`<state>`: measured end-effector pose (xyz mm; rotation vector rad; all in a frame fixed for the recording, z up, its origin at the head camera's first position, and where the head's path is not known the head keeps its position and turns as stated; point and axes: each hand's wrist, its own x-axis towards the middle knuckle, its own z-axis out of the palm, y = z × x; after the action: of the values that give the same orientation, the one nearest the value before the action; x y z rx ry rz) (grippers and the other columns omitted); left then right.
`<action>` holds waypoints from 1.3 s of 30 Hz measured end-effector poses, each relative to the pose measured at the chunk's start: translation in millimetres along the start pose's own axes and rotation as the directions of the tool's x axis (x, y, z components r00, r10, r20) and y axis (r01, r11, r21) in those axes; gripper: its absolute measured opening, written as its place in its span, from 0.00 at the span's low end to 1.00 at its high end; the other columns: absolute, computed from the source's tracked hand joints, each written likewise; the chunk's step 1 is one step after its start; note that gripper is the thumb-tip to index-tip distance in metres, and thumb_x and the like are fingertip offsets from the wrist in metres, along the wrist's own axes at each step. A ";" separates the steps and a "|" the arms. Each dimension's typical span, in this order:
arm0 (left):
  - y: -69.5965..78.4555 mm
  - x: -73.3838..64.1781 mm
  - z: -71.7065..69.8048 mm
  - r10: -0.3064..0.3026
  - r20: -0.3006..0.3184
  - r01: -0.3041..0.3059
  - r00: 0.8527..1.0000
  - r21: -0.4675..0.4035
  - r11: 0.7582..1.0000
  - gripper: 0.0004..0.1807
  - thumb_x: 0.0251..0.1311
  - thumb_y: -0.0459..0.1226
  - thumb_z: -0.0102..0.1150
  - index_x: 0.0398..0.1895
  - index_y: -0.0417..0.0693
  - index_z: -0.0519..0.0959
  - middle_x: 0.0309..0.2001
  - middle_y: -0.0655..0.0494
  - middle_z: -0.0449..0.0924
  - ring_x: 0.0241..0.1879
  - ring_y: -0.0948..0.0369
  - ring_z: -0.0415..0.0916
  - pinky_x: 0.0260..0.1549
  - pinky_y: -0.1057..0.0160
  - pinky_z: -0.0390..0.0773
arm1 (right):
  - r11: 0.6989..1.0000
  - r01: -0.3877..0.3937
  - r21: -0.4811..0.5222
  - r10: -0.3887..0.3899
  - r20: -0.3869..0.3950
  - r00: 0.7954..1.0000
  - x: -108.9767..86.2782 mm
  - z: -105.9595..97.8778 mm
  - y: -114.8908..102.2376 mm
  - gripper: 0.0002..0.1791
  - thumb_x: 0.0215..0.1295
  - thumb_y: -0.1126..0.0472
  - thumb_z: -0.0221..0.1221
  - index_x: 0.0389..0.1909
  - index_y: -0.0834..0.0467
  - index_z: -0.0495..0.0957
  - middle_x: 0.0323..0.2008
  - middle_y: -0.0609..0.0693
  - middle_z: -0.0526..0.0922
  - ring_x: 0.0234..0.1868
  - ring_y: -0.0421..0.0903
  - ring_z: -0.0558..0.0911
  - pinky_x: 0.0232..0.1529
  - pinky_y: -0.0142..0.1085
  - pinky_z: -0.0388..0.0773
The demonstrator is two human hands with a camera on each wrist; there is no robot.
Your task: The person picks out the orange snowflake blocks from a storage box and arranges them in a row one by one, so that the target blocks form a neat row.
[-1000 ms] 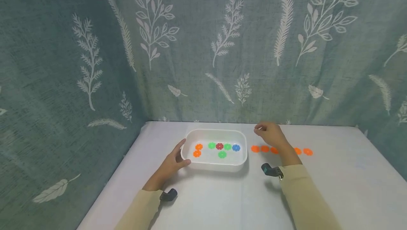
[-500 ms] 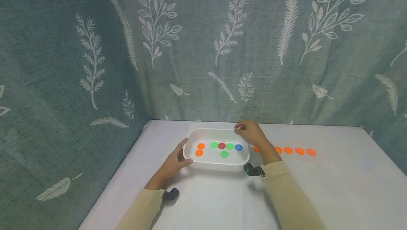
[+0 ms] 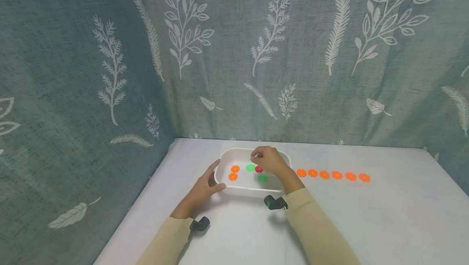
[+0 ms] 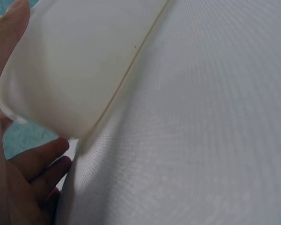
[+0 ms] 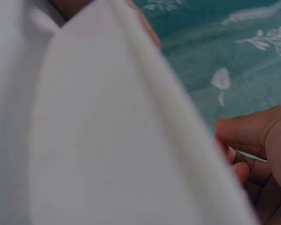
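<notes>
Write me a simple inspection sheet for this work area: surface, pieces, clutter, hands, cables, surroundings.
Surface: table with a white covering.
Job's things: white tray with two orange discs, two green discs and a red disc visible; row of six orange discs on the table, right of the tray.
Clutter: nothing seen.
Hands: left hand holds the tray's left end; right hand is over the tray, hiding part of it; whether it holds anything cannot be told.
Cables: nothing seen.
Surroundings: blue-green curtain with white leaf patterns.

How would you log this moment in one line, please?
left hand: holds white tub | right hand: over tub | six orange pieces: row on table
</notes>
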<state>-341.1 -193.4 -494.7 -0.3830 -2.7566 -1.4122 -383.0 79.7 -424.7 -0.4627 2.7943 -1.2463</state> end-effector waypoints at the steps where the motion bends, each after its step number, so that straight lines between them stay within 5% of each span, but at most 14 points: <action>1: 0.5 -0.1 0.5 0.000 0.000 0.000 1.000 -0.001 1.000 0.55 0.50 0.53 0.72 0.77 0.54 0.51 0.70 0.41 0.61 0.68 0.44 0.61 0.63 0.38 0.59 | 1.000 0.006 -0.006 -0.006 0.014 1.000 1.3 4.0 -1.1 0.13 0.67 0.57 0.61 0.47 0.59 0.82 0.34 0.48 0.82 0.33 0.48 0.82 0.36 0.40 0.78; 12: 2.1 -1.3 0.0 -0.020 0.005 0.020 1.000 -0.034 0.999 0.53 0.51 0.51 0.72 0.77 0.56 0.52 0.68 0.42 0.65 0.67 0.46 0.64 0.63 0.39 0.60 | 0.985 0.156 -0.075 -0.152 0.061 0.987 11.6 34.8 -17.6 0.08 0.64 0.63 0.63 0.42 0.61 0.83 0.29 0.45 0.81 0.32 0.43 0.77 0.36 0.38 0.77; 21: -2.6 -0.4 -1.7 0.053 0.023 -0.051 0.998 -0.064 0.997 0.52 0.53 0.47 0.72 0.77 0.53 0.51 0.68 0.41 0.65 0.67 0.47 0.64 0.65 0.43 0.59 | 0.983 0.141 -0.113 -0.115 0.212 0.970 11.7 50.3 -15.9 0.12 0.60 0.65 0.64 0.45 0.54 0.85 0.36 0.44 0.84 0.36 0.42 0.79 0.45 0.38 0.77; 26: -2.7 0.9 -1.4 0.037 0.025 -0.035 0.999 -0.050 0.998 0.53 0.52 0.50 0.72 0.77 0.55 0.51 0.69 0.42 0.64 0.67 0.47 0.63 0.65 0.42 0.59 | 0.982 0.078 -0.174 -0.035 0.241 0.970 8.2 54.3 -17.1 0.11 0.61 0.65 0.63 0.43 0.50 0.85 0.35 0.42 0.82 0.36 0.43 0.77 0.48 0.41 0.76; 32: -3.1 -0.9 -2.4 0.039 0.021 -0.038 0.999 -0.043 0.998 0.54 0.51 0.51 0.72 0.77 0.52 0.51 0.69 0.40 0.63 0.68 0.46 0.61 0.66 0.41 0.56 | 0.966 0.099 -0.241 -0.029 0.276 0.961 5.5 59.1 -18.7 0.16 0.59 0.64 0.62 0.47 0.45 0.85 0.33 0.42 0.81 0.35 0.44 0.78 0.44 0.40 0.76; 39: -0.4 -1.0 -1.2 0.013 0.017 -0.013 1.000 -0.026 1.000 0.54 0.51 0.52 0.72 0.78 0.56 0.51 0.71 0.43 0.61 0.68 0.47 0.61 0.63 0.41 0.61 | 0.950 0.081 -0.302 0.004 0.269 0.963 5.1 60.3 -18.1 0.16 0.61 0.63 0.61 0.47 0.43 0.86 0.51 0.43 0.82 0.49 0.44 0.77 0.58 0.46 0.72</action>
<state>-340.4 -194.8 -494.4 -0.4148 -2.7465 -1.4496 -373.6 23.4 -451.7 -0.6506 2.7588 -0.6825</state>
